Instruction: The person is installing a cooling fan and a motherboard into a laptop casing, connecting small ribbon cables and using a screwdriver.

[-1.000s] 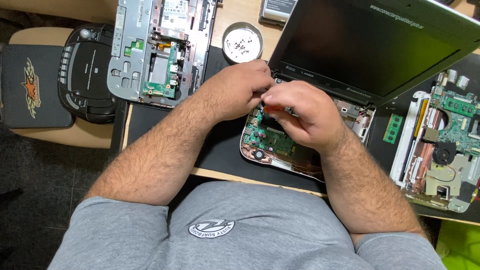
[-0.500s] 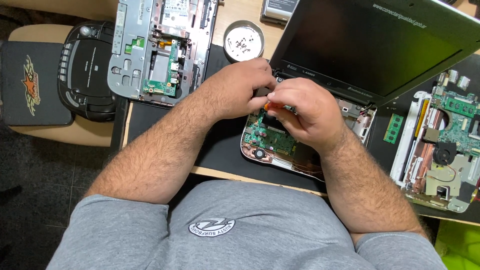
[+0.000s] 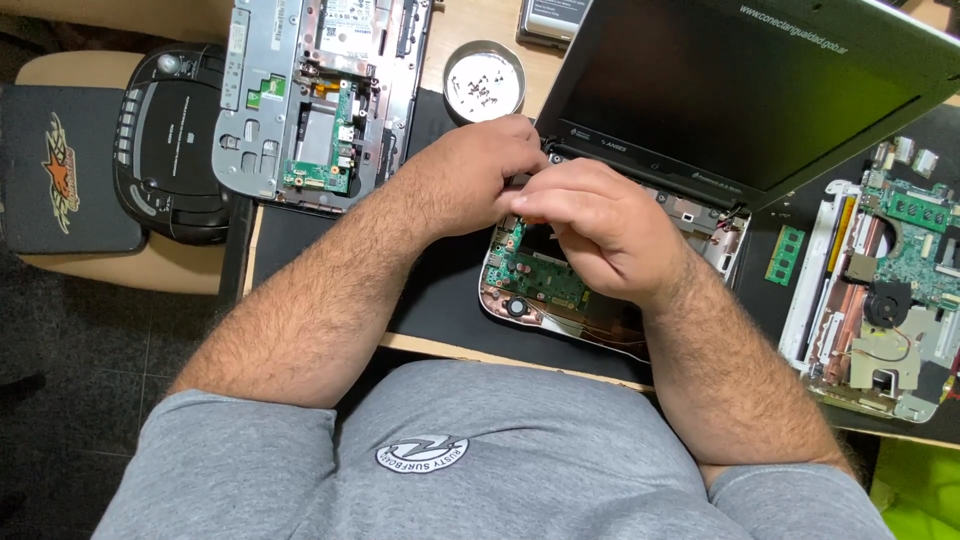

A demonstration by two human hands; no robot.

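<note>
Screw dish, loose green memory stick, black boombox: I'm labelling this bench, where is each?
Screw dish (image 3: 484, 84): head view, white floor.
Loose green memory stick (image 3: 785, 255): head view, middle of the board.
Black boombox (image 3: 170, 145): head view, top lid.

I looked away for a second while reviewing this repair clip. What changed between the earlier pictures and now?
Very little. Both hands stay bunched over the open laptop base: the left hand edged slightly toward the hinge, and the right hand stays curled over the green board. What the fingers pinch is hidden. The dish of screws, spare chassis and opened laptop at right did not move.
</note>
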